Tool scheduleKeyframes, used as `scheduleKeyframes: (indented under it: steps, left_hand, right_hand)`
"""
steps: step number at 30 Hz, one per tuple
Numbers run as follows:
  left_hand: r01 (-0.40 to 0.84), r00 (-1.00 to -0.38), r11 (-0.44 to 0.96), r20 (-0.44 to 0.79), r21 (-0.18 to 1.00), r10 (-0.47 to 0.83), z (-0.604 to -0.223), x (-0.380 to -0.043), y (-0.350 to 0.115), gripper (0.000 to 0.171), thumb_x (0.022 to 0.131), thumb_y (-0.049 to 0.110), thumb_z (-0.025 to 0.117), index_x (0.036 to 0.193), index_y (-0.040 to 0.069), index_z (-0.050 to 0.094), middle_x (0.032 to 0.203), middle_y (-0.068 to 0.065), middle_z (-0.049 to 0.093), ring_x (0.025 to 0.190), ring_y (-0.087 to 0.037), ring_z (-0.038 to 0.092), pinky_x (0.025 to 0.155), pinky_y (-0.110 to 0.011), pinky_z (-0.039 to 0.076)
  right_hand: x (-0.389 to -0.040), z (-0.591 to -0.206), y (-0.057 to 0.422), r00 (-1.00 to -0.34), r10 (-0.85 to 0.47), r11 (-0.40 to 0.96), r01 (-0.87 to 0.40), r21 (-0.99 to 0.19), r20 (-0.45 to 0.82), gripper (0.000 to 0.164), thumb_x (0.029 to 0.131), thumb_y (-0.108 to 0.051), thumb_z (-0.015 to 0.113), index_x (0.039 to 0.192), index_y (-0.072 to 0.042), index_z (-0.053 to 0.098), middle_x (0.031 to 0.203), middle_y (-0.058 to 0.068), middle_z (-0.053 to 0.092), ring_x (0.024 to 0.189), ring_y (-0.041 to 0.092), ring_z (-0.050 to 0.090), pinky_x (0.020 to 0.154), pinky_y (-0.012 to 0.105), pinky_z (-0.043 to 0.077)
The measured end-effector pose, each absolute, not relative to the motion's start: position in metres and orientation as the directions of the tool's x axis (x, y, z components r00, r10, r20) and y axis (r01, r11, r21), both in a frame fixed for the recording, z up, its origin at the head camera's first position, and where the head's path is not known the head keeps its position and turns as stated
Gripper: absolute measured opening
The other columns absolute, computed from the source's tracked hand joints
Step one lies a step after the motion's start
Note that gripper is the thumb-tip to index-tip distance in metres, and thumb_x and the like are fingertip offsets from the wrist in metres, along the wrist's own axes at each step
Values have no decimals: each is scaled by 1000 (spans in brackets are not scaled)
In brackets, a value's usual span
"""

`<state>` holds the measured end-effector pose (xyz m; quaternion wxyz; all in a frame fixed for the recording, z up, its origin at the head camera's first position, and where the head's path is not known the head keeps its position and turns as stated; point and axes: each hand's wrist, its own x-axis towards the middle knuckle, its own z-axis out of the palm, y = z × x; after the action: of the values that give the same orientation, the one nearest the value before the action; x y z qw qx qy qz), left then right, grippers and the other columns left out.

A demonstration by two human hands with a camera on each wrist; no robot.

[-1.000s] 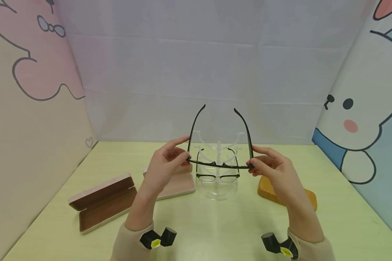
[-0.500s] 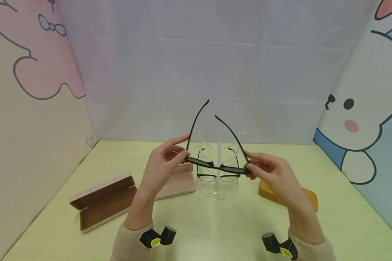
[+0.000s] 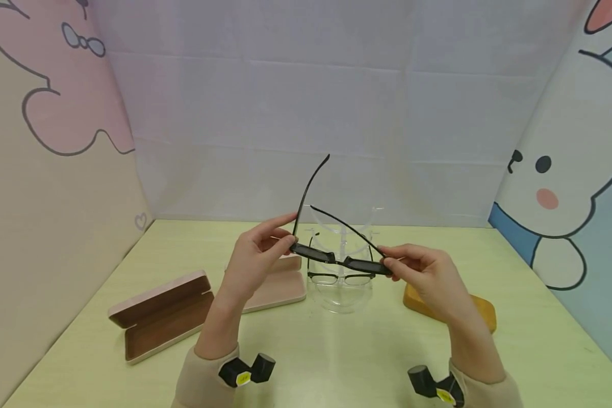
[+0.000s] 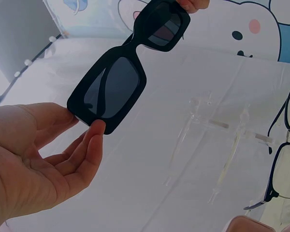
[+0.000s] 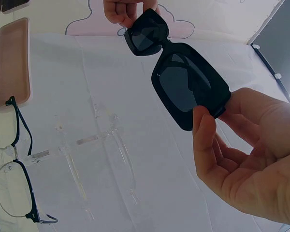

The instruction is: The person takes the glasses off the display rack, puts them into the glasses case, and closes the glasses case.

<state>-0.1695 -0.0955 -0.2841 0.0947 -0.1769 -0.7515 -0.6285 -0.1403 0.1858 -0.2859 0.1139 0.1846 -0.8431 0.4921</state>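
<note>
Black sunglasses point(image 3: 358, 264), dark lenses: held up over the middle of the bench point(image 3: 336, 362), left temple extended, right temple angled inward. Left hand point(image 3: 255, 255): pinching the frame's left end. Right hand point(image 3: 425, 272): pinching its right end near the hinge. Clear display stand point(image 3: 343, 243): bearing black-rimmed eyeglasses point(image 3: 358, 276). Brown-lined case point(image 3: 165, 323): open, nearer the bench's left edge. Pink-lined case point(image 3: 277, 290): open, beside the stand. Mustard case point(image 3: 483, 311): toward the right edge.

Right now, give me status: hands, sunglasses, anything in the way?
Left fingers and right fingers pinching opposite ends of sunglasses. Left temple outstretched, right temple angled inward. Possibly in the way: clear stand beyond, bearing clear-lensed glasses.
</note>
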Motion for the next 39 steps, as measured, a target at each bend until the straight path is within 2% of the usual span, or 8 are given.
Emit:
scheduleKeyframes:
  steps: [5,12,15,22,29,39]
  left_hand:
    - [377,-920,131,354,917,166,-286,-171,-96,40,86,11,62,125,19,57,94,-12,63,74,-13,64,76,-34,52]
    - [367,-921,131,339,921,194,-287,-173,-96,41,86,13,62,126,21,56,96,-11,61,82,-22,65,76,-30,51]
    - [367,-919,133,337,921,207,-286,-173,-95,42,86,13,62,126,20,55,96,-12,61,81,-20,64,75,-30,51]
    - [353,-921,153,314,923,230,-287,-172,-94,41,87,16,62,127,23,54,97,-11,60,81,-15,64,73,-30,52]
    - [341,-926,173,299,924,230,-287,-170,-94,41,87,16,62,126,24,55,97,-10,60,81,-16,64,72,-30,52]
    - [370,-919,216,322,904,226,-288,-170,-92,40,86,12,62,125,22,56,94,-11,60,77,-16,63,66,-27,50]
  right_hand:
    - [-140,-286,187,-911,-187,472,-411,-780,367,22,88,-16,60,106,-7,68,80,2,63,66,11,56,50,24,42]
    - [-139,-284,188,-926,-173,468,-376,-800,334,23,91,-20,56,107,-8,67,78,4,61,69,15,52,51,25,40]
    - [-139,-283,188,-931,-169,462,-365,-808,324,24,92,-21,55,107,-7,67,82,3,61,71,15,53,58,24,43]
    - [-137,-282,188,-941,-167,481,-337,-809,293,26,93,-24,52,108,-7,66,102,0,63,94,8,53,81,18,43]
    - [-137,-282,191,-932,-209,460,-360,-811,296,24,92,-21,53,107,-7,66,100,-3,64,92,8,54,80,18,43]
    - [-137,-282,193,-919,-268,464,-387,-796,290,21,93,-17,53,106,-7,66,102,8,61,86,10,58,78,19,46]
